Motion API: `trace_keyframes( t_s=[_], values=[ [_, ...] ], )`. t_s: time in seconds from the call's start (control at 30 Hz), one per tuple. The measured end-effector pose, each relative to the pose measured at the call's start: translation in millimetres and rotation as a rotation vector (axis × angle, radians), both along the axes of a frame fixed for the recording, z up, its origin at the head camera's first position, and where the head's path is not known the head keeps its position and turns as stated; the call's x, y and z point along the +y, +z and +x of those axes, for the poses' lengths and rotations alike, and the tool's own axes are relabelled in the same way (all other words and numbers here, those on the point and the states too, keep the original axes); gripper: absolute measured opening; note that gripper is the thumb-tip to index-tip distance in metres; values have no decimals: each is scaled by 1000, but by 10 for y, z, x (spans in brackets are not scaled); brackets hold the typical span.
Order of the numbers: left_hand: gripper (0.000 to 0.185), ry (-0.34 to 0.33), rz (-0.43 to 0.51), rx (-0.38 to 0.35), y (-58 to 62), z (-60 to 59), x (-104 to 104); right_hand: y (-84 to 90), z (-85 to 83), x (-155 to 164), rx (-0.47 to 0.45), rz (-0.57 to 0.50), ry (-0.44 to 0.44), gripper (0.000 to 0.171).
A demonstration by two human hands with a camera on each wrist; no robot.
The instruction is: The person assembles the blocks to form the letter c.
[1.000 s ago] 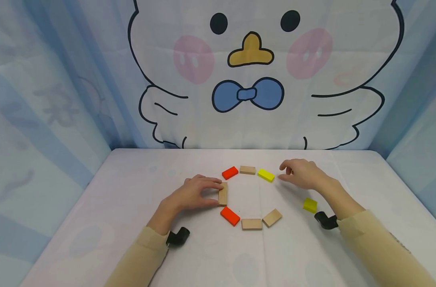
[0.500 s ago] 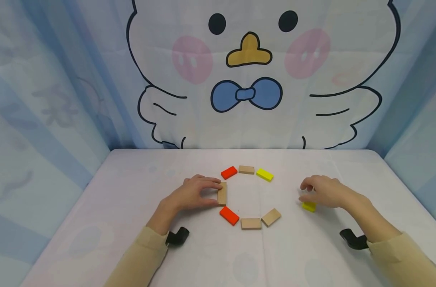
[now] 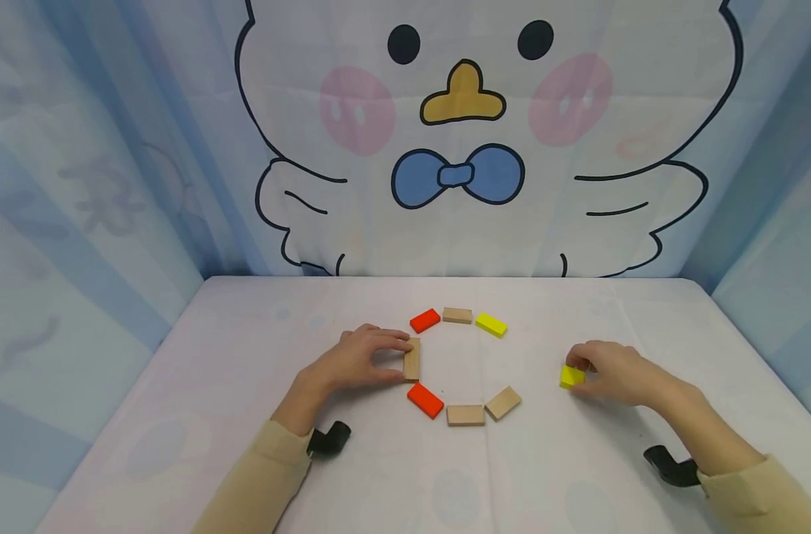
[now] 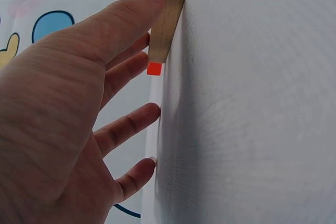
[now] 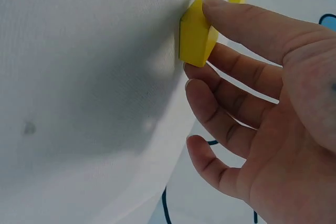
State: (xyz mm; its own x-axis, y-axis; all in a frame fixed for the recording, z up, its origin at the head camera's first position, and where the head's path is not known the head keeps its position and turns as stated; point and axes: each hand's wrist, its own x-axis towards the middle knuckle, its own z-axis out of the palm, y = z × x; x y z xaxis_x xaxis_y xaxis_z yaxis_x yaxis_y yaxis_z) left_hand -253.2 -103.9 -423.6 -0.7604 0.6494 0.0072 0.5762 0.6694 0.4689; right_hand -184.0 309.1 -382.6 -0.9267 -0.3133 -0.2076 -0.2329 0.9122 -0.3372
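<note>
My left hand (image 3: 360, 360) rests beside an upright-running plain wooden block (image 3: 412, 360) on the left of an open ring of small blocks. Its thumb and index finger, fairly straight, touch that block; the left wrist view shows the number 28 on the wood (image 4: 172, 3). To the right of the ring, my right hand (image 3: 620, 377) pinches a yellow block (image 3: 570, 377) at the table. In the right wrist view the thumb presses one side of this yellow block (image 5: 194, 38), with fingertips against the other side; the remaining fingers are loosely bent.
The ring on the white tablecloth (image 3: 579, 482) also has a red block (image 3: 424, 320), a wooden block (image 3: 457, 315) and a yellow block (image 3: 491, 325) at the back. Nearer are another red block (image 3: 425, 400) and two wooden blocks (image 3: 466, 415). A printed curtain (image 3: 458, 237) stands behind.
My right hand has come away from the ring's back yellow block, moved right and toward me, and taken hold of the separate yellow block. The left hand has stayed at its wooden block.
</note>
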Motion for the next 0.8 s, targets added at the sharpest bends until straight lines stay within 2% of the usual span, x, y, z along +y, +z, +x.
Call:
trace_keyframes(
  t_s=[0.23,0.47,0.6,0.8],
  values=[
    [46,0,-4,1,-17,-7,2,-54,-4,-96,72,-10,36,33],
    [47,2,-6,-2,-15,-6,9,0,51,-303,168,-2,81,36],
    [47,6,-10,0,-2,-4,8,5,82,-444,189,-67,145,30],
    [48,0,-12,-7,-8,-8,3,-87,70,-567,203,-126,309,31]
  ],
)
